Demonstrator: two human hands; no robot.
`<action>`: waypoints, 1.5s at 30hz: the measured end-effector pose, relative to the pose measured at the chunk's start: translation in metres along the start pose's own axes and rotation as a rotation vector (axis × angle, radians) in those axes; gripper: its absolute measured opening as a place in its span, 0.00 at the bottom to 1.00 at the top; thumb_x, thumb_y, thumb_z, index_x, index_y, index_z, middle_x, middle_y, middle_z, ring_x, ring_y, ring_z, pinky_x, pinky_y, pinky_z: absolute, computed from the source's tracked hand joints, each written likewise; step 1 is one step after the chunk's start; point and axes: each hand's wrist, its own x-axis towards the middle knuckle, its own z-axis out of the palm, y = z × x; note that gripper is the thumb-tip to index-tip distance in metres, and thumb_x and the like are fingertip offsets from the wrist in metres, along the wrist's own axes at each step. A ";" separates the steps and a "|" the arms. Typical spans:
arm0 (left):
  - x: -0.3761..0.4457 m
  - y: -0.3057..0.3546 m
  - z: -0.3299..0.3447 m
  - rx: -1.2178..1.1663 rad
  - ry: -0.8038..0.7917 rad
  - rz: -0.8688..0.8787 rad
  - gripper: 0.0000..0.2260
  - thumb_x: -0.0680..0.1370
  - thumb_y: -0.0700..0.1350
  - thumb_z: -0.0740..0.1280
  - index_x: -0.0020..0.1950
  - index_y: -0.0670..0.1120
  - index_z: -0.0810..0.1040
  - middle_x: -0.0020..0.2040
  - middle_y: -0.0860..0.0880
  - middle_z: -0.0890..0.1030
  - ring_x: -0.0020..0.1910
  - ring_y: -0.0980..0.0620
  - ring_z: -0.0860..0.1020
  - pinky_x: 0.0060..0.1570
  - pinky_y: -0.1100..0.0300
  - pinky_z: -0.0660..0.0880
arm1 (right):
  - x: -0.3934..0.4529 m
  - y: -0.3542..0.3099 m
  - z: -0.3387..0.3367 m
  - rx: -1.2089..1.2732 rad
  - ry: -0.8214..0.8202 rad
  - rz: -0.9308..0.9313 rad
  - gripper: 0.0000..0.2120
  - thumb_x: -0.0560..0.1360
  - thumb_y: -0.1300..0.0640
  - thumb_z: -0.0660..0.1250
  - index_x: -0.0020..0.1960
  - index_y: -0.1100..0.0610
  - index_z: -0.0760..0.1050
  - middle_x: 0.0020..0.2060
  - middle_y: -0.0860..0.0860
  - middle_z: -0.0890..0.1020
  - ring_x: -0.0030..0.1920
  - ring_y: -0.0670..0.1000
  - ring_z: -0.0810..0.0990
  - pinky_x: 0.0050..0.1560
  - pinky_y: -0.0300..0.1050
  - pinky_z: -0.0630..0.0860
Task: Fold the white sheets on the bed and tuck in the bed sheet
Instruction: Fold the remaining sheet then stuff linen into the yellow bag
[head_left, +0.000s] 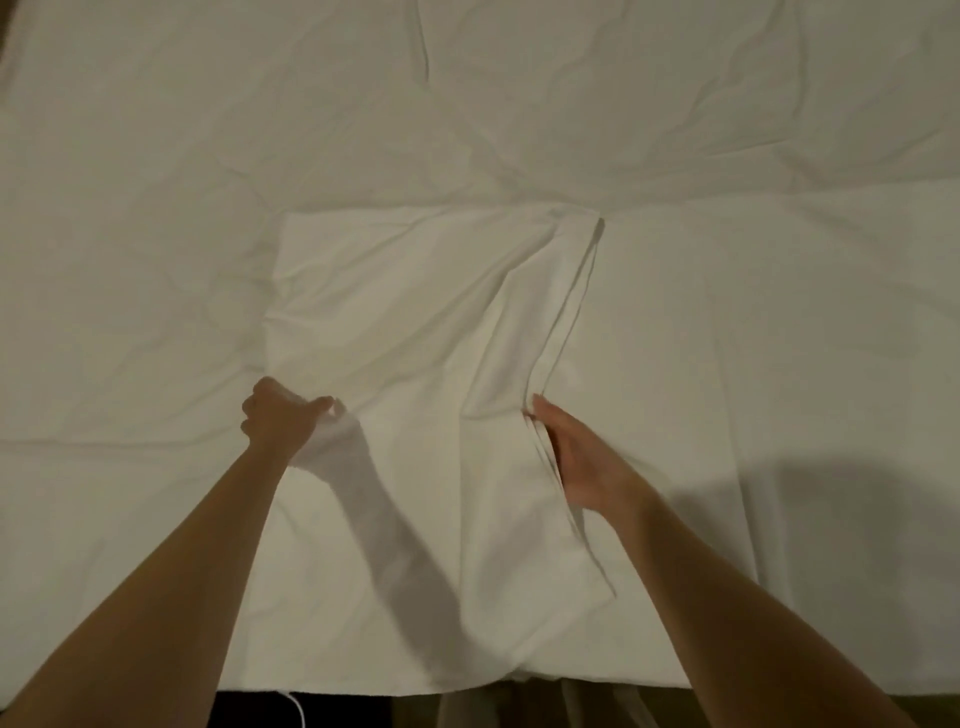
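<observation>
Folding white sheet (415, 312) on bed sheet (156, 156).
Left hand (278, 415) pinching edge, right hand (576, 457) flat, fingers straight against fold; best pulled taut, edges aligned.

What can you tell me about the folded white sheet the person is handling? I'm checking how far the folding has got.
The folded white sheet is a rumpled, roughly rectangular piece of plain white cloth lying flat on the bed sheet, reaching the bed's near edge. Its right side shows stacked layered edges running from the far corner toward the person. Creases fan across its middle. The left hand pinches its left edge into a small raised bunch; the right hand lies along its layered right edge, fingers hidden among the layers.
</observation>
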 end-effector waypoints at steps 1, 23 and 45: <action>0.003 -0.006 -0.001 -0.039 -0.032 -0.054 0.38 0.72 0.49 0.74 0.72 0.35 0.57 0.68 0.35 0.68 0.66 0.36 0.69 0.63 0.46 0.68 | 0.001 -0.008 0.005 -0.041 -0.003 -0.045 0.24 0.73 0.55 0.67 0.66 0.64 0.73 0.59 0.60 0.77 0.59 0.59 0.77 0.56 0.47 0.77; -0.002 -0.071 -0.008 -0.119 -0.213 -0.159 0.32 0.68 0.58 0.75 0.61 0.36 0.74 0.56 0.37 0.77 0.57 0.38 0.76 0.58 0.49 0.72 | -0.055 0.034 -0.054 -0.734 0.282 0.412 0.37 0.58 0.43 0.80 0.59 0.62 0.73 0.42 0.53 0.78 0.32 0.46 0.78 0.28 0.37 0.74; -0.199 -0.030 0.080 -0.372 -0.539 0.371 0.11 0.71 0.49 0.74 0.44 0.57 0.71 0.51 0.49 0.76 0.45 0.55 0.75 0.45 0.66 0.71 | -0.012 -0.040 0.002 -0.405 0.279 -0.137 0.19 0.72 0.56 0.72 0.60 0.62 0.77 0.54 0.60 0.82 0.54 0.59 0.82 0.58 0.53 0.77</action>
